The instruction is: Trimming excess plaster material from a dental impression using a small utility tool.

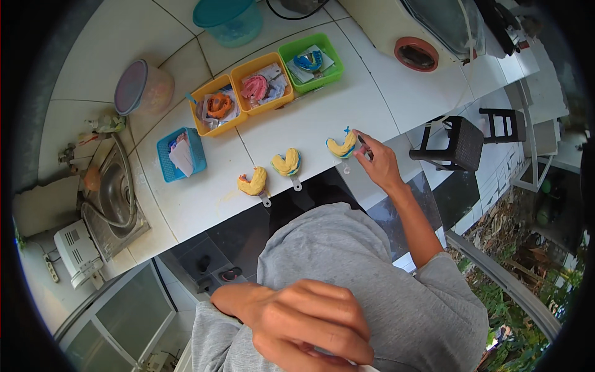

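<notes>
Rightmost tray (pixel 343 149) just left of right hand (pixel 380 164) pinching something dark (pixel 364 143); left hand (pixel 315 322) curled, grasp unclear.

The rightmost yellow-filled, U-shaped tray (pixel 341 149) lies by the counter edge (pixel 317 166)

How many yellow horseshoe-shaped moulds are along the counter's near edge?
3, all along the near edge of the counter: the left mould, the middle mould, and the right mould, beside the right hand. I see no others there.
</notes>
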Available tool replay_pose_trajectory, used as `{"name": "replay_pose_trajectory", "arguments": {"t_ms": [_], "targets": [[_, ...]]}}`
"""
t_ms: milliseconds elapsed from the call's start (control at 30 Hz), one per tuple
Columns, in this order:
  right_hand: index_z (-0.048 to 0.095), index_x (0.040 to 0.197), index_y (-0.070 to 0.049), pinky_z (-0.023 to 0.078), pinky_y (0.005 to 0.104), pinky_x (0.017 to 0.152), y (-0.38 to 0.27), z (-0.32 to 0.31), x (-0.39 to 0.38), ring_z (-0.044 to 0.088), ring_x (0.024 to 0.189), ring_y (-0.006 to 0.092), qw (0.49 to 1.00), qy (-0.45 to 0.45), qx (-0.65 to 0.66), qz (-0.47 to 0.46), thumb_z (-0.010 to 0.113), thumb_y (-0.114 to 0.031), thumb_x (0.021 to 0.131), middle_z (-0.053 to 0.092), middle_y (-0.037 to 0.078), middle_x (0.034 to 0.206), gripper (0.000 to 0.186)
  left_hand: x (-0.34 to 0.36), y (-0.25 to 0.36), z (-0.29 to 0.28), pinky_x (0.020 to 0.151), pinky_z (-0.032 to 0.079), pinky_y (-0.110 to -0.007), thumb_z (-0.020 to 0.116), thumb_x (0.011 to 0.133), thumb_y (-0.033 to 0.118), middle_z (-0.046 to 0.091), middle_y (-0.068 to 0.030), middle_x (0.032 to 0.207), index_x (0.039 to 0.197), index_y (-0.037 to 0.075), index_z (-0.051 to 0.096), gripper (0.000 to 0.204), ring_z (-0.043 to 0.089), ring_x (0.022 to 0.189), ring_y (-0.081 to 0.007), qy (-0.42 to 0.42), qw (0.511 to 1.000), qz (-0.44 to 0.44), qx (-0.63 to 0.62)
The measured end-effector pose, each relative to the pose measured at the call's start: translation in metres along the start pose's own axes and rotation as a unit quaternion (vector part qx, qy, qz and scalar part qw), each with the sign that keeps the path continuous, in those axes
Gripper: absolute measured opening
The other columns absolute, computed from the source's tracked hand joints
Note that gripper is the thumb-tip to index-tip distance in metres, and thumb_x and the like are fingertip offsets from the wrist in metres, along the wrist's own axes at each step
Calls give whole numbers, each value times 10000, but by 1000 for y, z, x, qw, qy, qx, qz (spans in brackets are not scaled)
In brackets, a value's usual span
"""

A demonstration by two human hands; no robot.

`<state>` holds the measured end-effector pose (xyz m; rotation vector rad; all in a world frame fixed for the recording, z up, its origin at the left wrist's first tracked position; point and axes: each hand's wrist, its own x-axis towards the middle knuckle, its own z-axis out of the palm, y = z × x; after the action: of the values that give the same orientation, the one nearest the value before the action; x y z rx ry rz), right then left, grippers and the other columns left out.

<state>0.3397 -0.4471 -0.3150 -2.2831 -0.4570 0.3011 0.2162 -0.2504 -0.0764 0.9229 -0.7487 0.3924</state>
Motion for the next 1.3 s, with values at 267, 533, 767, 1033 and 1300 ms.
{"name": "replay_pose_trajectory", "arguments": {"t_ms": [267,533,767,1033,1300], "targets": [[548,1350,-77,518,399,747,8,-3,35,670,799,300,986,-162,-18,-25,707,-301,880,703,168,928,545,8,1,13,519,511,-304,739,827,32,684,-173,770,810,-47,676,104,627,603,-245,137,989,-55,18],[611,1124,-16,493,329,683,3,8,50,638,704,227,978,-193,-46,71,767,-393,828,675,119,810,504,-5,9,30,526,535,-298,738,849,27,705,-247,781,820,-75,656,134,689,679,-298,233,964,-56,-119],[621,1044,-14,507,338,650,4,21,62,656,671,224,990,-106,-24,91,758,-419,825,666,101,746,480,-23,19,9,682,601,-386,727,868,38,700,-296,839,981,-138,671,217,704,822,-367,237,955,-70,-164],[625,1119,-51,482,334,593,-1,29,92,623,606,193,994,34,-71,79,756,-410,831,628,61,674,479,-28,24,-17,768,580,-435,721,882,106,702,-291,994,1038,-125,698,279,688,924,-399,139,974,-26,-178],[629,1177,-87,468,319,561,-80,45,43,591,604,174,992,-115,27,-47,747,-157,831,651,52,847,372,-38,50,-28,787,570,-476,688,912,228,700,-290,1028,1092,-49,719,332,688,967,-421,125,980,-118,-98]]}}
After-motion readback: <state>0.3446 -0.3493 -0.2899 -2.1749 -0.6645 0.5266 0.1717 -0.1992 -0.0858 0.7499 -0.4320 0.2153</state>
